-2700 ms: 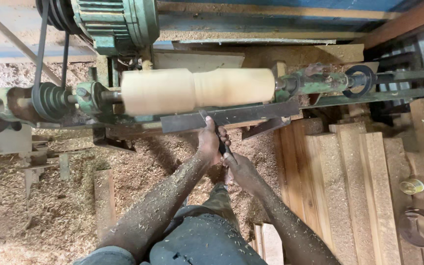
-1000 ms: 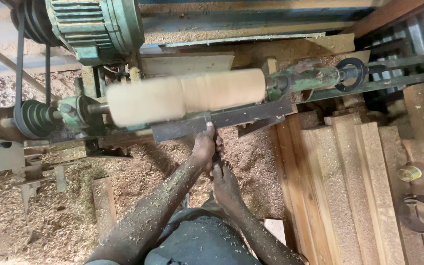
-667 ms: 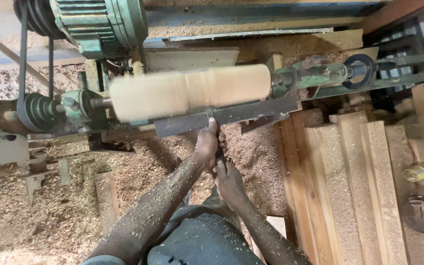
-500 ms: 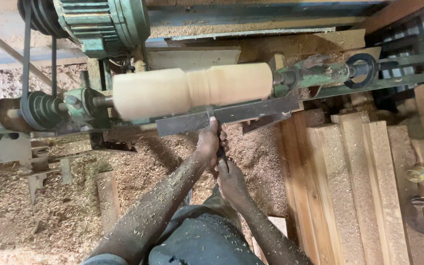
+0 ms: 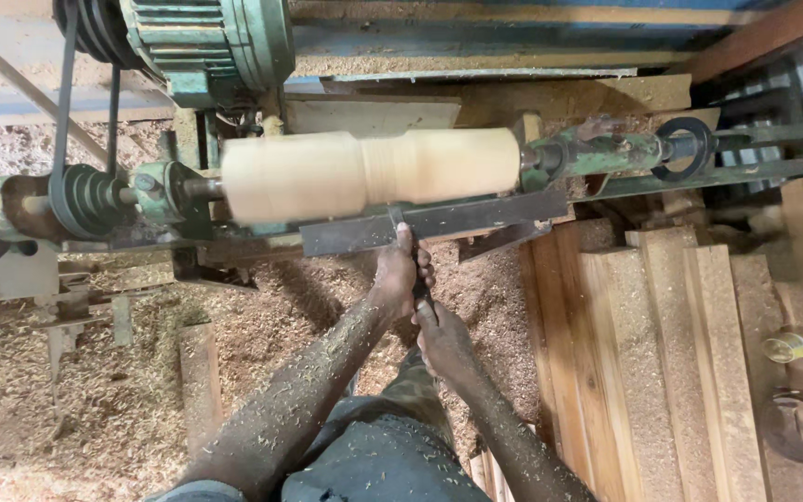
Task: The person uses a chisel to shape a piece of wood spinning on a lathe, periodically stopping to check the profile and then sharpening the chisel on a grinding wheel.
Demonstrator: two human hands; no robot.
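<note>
At the lathe's steel tool rest, my left hand is clenched around the chisel, its tip against the pale wooden cylinder; my right hand grips the handle lower down.

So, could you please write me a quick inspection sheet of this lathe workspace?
Surface: floor under thick sawdust.
Job's things: pale wooden cylinder mounted on the lathe; turning tool lies across the tool rest.
Clutter: planks stacked on the right; small tin.
Grippers: left hand grips the tool near the rest; right hand holds its handle.
Cables: drive belt from motor to pulley.
Surroundings: nothing seen.
</note>
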